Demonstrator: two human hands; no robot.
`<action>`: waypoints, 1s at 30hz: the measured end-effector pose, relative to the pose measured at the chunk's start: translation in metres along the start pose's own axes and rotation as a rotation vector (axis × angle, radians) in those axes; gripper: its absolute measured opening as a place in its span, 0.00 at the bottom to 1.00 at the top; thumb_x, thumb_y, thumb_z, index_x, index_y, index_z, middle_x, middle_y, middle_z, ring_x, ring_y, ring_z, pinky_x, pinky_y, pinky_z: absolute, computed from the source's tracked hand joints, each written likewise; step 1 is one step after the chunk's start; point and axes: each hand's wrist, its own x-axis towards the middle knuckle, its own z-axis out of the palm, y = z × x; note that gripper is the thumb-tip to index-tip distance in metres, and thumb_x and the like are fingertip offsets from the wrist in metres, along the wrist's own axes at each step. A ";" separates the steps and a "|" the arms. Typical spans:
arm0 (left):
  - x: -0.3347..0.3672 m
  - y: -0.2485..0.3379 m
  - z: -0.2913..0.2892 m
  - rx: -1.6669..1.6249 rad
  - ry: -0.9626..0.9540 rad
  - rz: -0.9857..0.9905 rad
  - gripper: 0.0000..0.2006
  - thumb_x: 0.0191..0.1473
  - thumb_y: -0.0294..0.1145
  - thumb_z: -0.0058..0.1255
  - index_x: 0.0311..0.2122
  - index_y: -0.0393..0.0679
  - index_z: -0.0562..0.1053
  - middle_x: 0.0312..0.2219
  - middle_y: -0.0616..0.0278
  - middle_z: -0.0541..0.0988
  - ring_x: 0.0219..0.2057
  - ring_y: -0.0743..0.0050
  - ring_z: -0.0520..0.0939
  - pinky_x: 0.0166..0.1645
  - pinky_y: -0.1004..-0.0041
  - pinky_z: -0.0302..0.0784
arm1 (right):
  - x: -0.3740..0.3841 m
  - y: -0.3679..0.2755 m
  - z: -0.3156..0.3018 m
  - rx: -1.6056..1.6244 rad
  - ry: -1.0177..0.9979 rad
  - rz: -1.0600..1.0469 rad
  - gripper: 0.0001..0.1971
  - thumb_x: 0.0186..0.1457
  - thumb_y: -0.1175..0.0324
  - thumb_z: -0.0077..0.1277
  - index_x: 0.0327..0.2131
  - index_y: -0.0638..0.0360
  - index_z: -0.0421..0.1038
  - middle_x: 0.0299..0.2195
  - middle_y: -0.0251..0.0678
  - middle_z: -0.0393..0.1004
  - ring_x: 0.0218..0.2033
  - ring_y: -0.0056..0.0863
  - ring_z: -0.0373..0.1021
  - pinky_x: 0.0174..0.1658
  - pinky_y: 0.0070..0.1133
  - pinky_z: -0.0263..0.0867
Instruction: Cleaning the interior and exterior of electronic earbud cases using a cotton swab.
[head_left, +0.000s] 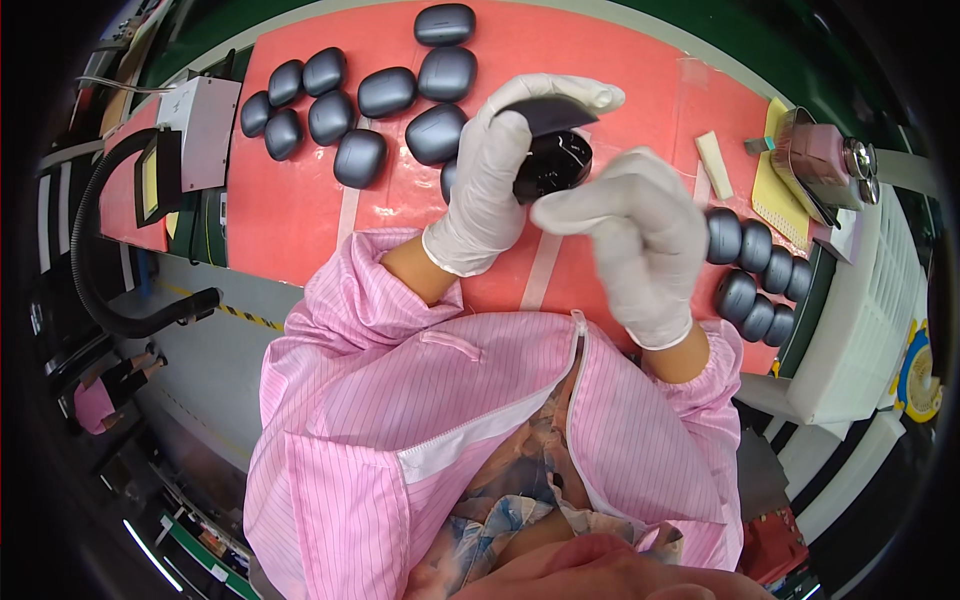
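My left hand, in a white glove, grips a dark grey rounded case that looks like an earbud charging case. Its lid stands raised, and the glossy black inside faces me. Close to the right of it is my right hand, also gloved, with fingers curled and pressed together. Motion smears this hand a little, and anything between its fingertips is hidden. Several shut cases of the same kind lie to the left of and beyond my left hand. One of them is partly covered by that hand.
More shut cases sit in rows at the right on the red-covered table. Behind them are a cream-coloured strip, a yellow pad and a container with metal-topped jars. A black flexible hose curves at the left.
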 end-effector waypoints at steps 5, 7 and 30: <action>0.002 0.011 -0.001 0.086 -0.003 -0.119 0.40 0.54 0.69 0.30 0.47 0.34 0.69 0.45 0.48 0.75 0.51 0.57 0.74 0.55 0.66 0.68 | 0.000 0.019 -0.004 -0.063 0.413 0.109 0.10 0.53 0.79 0.44 0.34 0.61 0.76 0.32 0.33 0.76 0.31 0.25 0.69 0.36 0.21 0.64; 0.002 0.006 -0.002 0.087 -0.002 -0.039 0.41 0.54 0.70 0.28 0.46 0.34 0.69 0.46 0.47 0.74 0.50 0.56 0.75 0.54 0.67 0.69 | 0.004 0.022 -0.004 -0.233 0.340 -0.030 0.12 0.49 0.81 0.46 0.36 0.58 0.76 0.34 0.33 0.76 0.30 0.28 0.69 0.35 0.24 0.65; 0.004 0.001 -0.003 -0.028 0.108 0.005 0.42 0.54 0.70 0.27 0.49 0.33 0.66 0.45 0.48 0.75 0.49 0.58 0.76 0.49 0.69 0.72 | -0.004 0.004 0.007 0.224 0.251 0.237 0.10 0.53 0.77 0.49 0.39 0.60 0.74 0.35 0.36 0.75 0.35 0.23 0.71 0.39 0.21 0.67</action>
